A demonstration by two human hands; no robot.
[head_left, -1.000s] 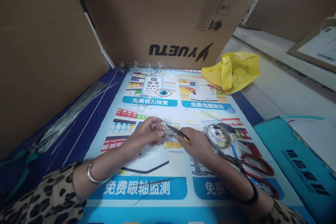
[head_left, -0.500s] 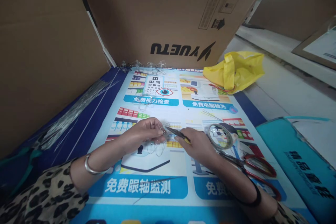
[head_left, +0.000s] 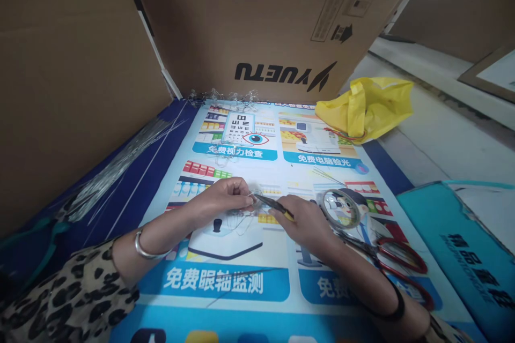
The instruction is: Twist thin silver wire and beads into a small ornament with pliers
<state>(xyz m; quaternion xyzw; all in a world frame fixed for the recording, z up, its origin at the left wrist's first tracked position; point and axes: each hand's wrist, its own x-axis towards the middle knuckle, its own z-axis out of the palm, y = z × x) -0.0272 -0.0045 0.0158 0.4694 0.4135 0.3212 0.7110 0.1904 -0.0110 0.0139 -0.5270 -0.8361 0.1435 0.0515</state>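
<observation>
Between the fingertips of my left hand (head_left: 225, 199) is pinched a piece of thin wire work (head_left: 243, 222), its fine loops hanging below the fingers. My right hand (head_left: 308, 221) is wrapped round a pair of pliers (head_left: 277, 206) with dark jaws and a yellow handle. The tips of the jaws meet the wire right beside my left fingertips. Whether the jaws are closed on the wire is too small to tell. Under both hands lies a printed poster sheet (head_left: 273, 305).
Red-handled scissors (head_left: 402, 257) and a tape roll (head_left: 341, 208) lie by my right forearm. A wire bundle (head_left: 120, 166) and teal-handled cutters (head_left: 52, 230) are at left. Wire pieces (head_left: 225, 99) lie before a carton (head_left: 249, 21). A yellow bag (head_left: 370, 107) and teal box (head_left: 454, 246) stand at right.
The whole view has shifted slightly, so things appear a little further right. Both hands keep their grip, with the pliers' tips still at the wire.
</observation>
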